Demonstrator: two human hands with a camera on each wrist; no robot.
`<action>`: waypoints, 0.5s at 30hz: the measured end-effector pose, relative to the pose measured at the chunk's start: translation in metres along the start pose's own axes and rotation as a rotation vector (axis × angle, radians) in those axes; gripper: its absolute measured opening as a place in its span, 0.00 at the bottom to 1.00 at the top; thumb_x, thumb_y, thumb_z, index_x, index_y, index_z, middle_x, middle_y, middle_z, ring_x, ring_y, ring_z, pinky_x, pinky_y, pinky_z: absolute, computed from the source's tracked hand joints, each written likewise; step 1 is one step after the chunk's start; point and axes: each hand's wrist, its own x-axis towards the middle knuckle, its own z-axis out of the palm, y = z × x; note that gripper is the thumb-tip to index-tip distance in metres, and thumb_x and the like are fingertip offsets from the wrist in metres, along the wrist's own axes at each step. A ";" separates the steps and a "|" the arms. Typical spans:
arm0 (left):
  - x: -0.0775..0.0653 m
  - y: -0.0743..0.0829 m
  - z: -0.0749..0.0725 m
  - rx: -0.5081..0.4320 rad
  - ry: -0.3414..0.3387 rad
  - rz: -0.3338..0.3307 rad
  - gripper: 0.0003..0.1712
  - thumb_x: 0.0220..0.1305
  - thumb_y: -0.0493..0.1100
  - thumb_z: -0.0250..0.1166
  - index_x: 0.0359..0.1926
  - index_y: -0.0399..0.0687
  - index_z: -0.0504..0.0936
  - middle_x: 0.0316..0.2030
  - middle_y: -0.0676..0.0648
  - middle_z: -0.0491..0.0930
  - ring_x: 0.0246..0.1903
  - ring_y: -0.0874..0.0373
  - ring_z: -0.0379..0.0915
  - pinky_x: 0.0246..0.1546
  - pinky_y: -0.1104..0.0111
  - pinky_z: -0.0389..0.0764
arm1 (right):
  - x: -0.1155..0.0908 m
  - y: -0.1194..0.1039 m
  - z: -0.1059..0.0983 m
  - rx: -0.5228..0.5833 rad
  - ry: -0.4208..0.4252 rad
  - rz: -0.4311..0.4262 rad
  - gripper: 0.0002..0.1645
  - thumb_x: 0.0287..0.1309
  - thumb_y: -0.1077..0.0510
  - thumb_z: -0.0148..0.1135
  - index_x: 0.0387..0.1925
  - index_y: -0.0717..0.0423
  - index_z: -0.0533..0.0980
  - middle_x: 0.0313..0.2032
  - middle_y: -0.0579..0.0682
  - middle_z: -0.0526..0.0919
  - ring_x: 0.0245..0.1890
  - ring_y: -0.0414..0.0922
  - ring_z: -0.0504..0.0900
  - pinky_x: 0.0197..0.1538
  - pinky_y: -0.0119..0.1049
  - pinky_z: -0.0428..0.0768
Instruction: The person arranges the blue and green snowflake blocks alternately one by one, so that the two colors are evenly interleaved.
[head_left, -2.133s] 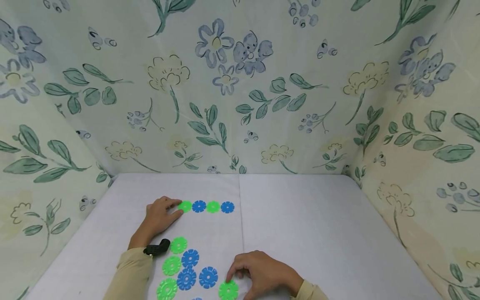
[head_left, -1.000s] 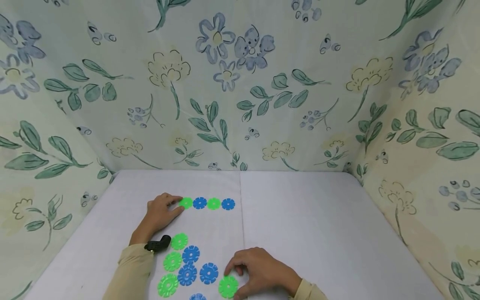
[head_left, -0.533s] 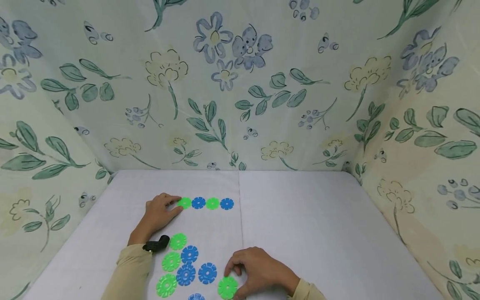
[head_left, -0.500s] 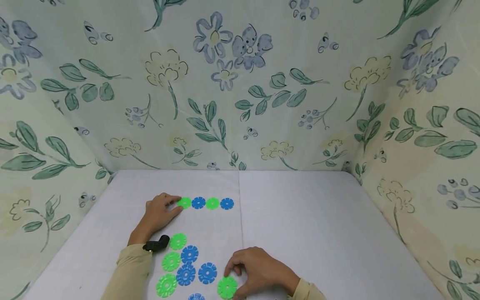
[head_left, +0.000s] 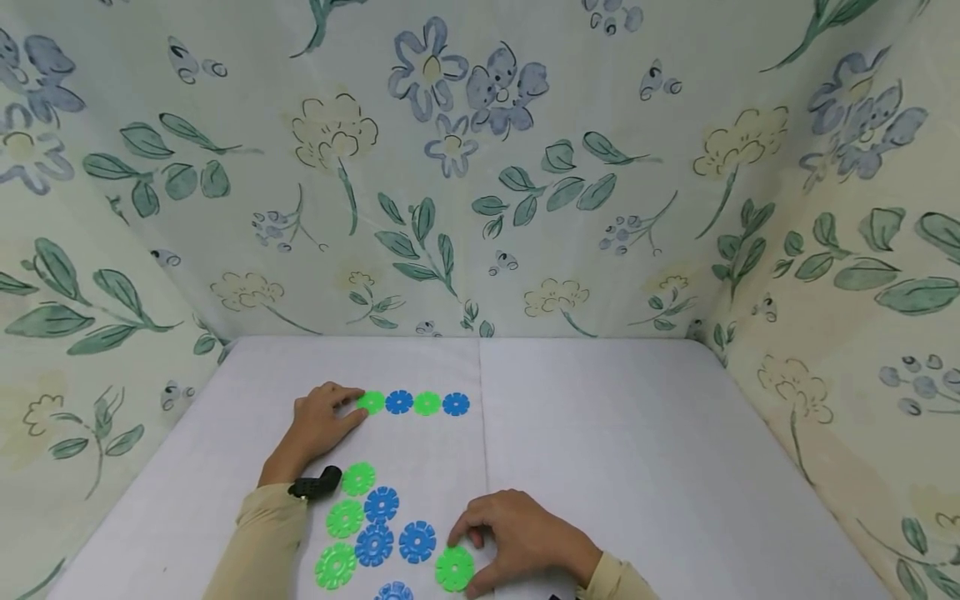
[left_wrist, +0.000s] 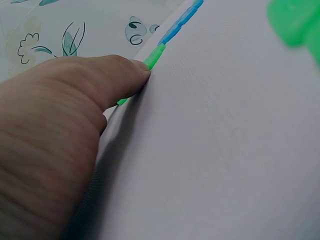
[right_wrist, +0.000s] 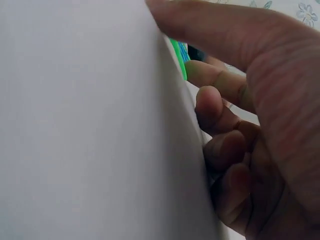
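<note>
Notched plastic snowflake discs lie flat on the white table. At the back, a green disc (head_left: pixel 374 408) starts a row, followed by a blue disc (head_left: pixel 394 407), another green disc (head_left: pixel 423 408) and another blue disc (head_left: pixel 452 408). My left hand (head_left: pixel 318 423) pinches the row's left-end green disc between thumb and fingers; the left wrist view shows the thumb (left_wrist: pixel 117 75) against its edge. Nearer the front, my right hand (head_left: pixel 521 529) holds a separate green disc (head_left: pixel 448 575) at its edges, index finger on top edge and thumb at lower right. In the right wrist view that disc is mostly hidden.
Loose green discs (head_left: pixel 345 528) form a slanting column by the left forearm. Blue discs (head_left: pixel 417 552) lie beside them, one cut off at the bottom edge. A white cloth (head_left: pixel 637 433) with a crease covers the table; floral curtains (head_left: pixel 480 183) surround it.
My right thumb has closed in on the edge of the near green disc. My left hand stays at the row's left end. The head view has tilted slightly.
</note>
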 end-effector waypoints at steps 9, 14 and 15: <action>0.000 -0.001 0.002 -0.001 -0.001 -0.002 0.24 0.64 0.58 0.68 0.59 0.58 0.83 0.45 0.48 0.80 0.47 0.51 0.74 0.46 0.51 0.59 | 0.002 -0.005 0.004 -0.071 0.034 0.027 0.26 0.42 0.27 0.74 0.45 0.25 0.82 0.26 0.26 0.71 0.26 0.23 0.66 0.32 0.22 0.65; 0.001 0.000 0.001 -0.004 0.003 0.008 0.24 0.64 0.58 0.68 0.58 0.58 0.83 0.44 0.48 0.80 0.46 0.52 0.74 0.46 0.52 0.59 | 0.003 -0.007 0.003 -0.062 0.016 0.031 0.25 0.42 0.29 0.76 0.45 0.26 0.83 0.26 0.25 0.72 0.26 0.23 0.67 0.31 0.22 0.66; 0.001 0.000 0.001 -0.005 0.005 0.010 0.23 0.64 0.58 0.68 0.58 0.58 0.83 0.44 0.48 0.80 0.45 0.52 0.74 0.45 0.52 0.59 | 0.003 -0.007 0.003 -0.055 0.014 0.032 0.25 0.43 0.30 0.76 0.44 0.26 0.83 0.25 0.25 0.72 0.25 0.23 0.67 0.31 0.22 0.66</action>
